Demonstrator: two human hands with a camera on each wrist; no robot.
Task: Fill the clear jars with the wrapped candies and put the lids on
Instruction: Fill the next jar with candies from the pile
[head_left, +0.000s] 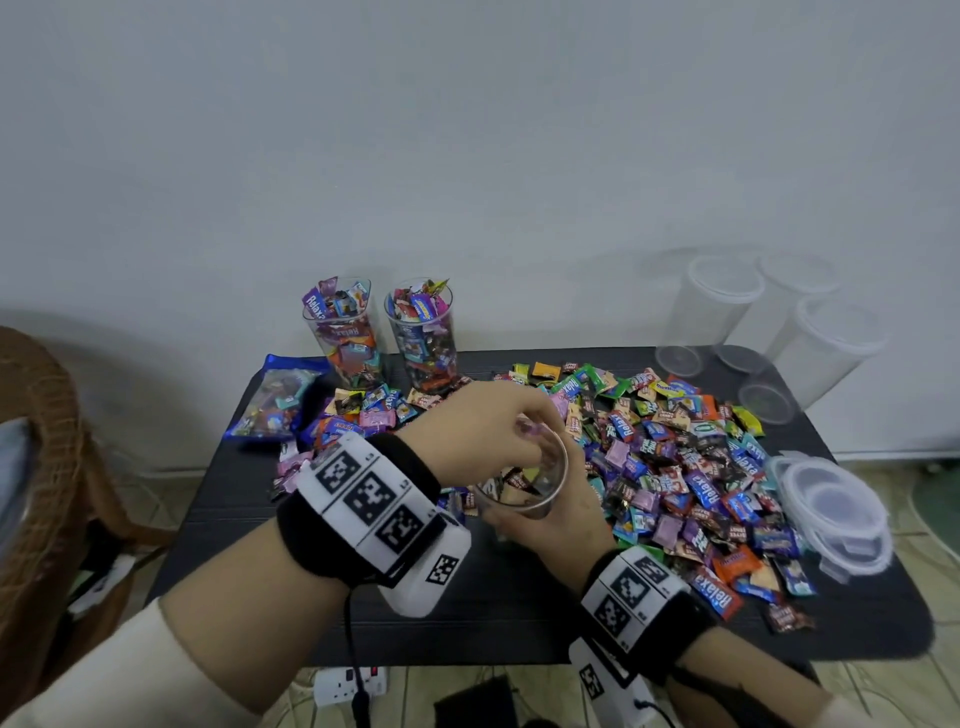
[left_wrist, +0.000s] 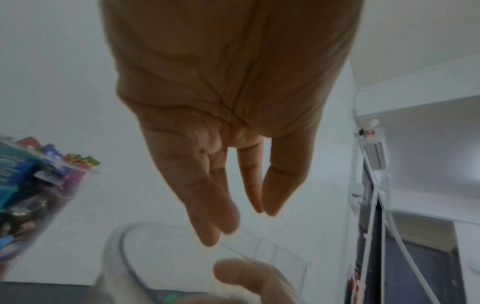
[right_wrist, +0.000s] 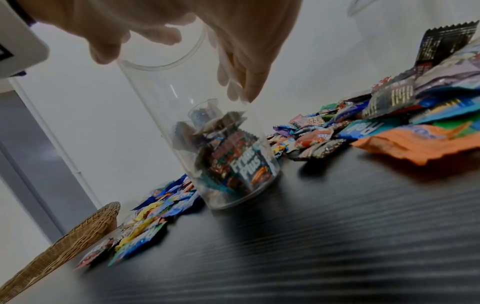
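Clear, light, slick jar (head_left: 524, 483) near the table's (right_wrist: 337, 236) front edge: right hand (head_left: 556, 512) grips its wall; left fingers (left_wrist: 221, 216) hang loose, empty, above.

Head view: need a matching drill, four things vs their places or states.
Things:
1. held jar
2. two back jars
3. lids
4. candy bag

States:
A. stacked at the table's right edge
B. lying at the far left of the table
C. candies only at the bottom
D. heaped to the brim, uncapped

Pairs: 1-C, 2-D, 3-A, 4-B
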